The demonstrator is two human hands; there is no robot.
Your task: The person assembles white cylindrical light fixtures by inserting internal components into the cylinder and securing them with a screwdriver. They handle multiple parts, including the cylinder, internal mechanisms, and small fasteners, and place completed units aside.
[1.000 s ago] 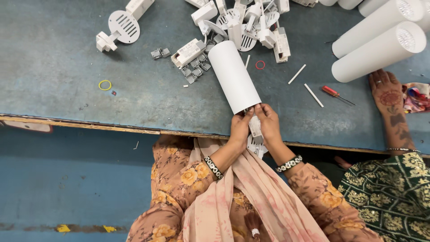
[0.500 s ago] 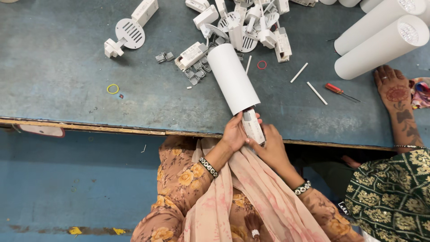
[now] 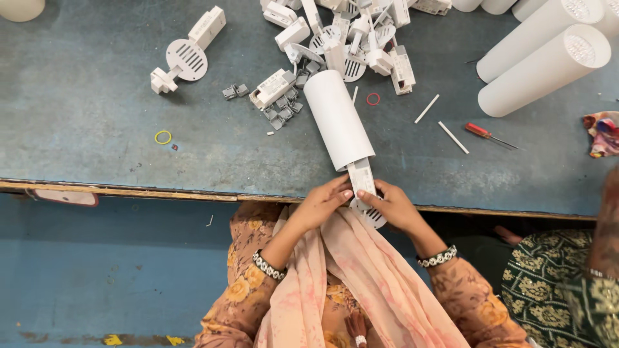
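A white cylindrical tube housing (image 3: 336, 118) lies slanted on the grey-blue table (image 3: 97, 122), its near end at the front edge. A white plastic insert (image 3: 362, 177) with a slotted round end plate (image 3: 374, 217) sticks out of that end. My left hand (image 3: 322, 205) pinches the insert from the left. From the right my right hand (image 3: 394, 205) grips the insert and its plate, fingertips almost touching the left hand's. Both wrists wear beaded bracelets.
A pile of white plastic parts (image 3: 348, 38) lies behind the tube. Two more white tubes (image 3: 545, 58) rest at the right, near a red screwdriver (image 3: 487, 135) and white sticks (image 3: 427, 108). A separate slotted assembly (image 3: 186, 55) sits at the left. Another person's arm (image 3: 606, 225) is at the right edge.
The insert has come further out of the tube, its slotted plate now showing by my right hand. The other person's hand on the table at the right has withdrawn.
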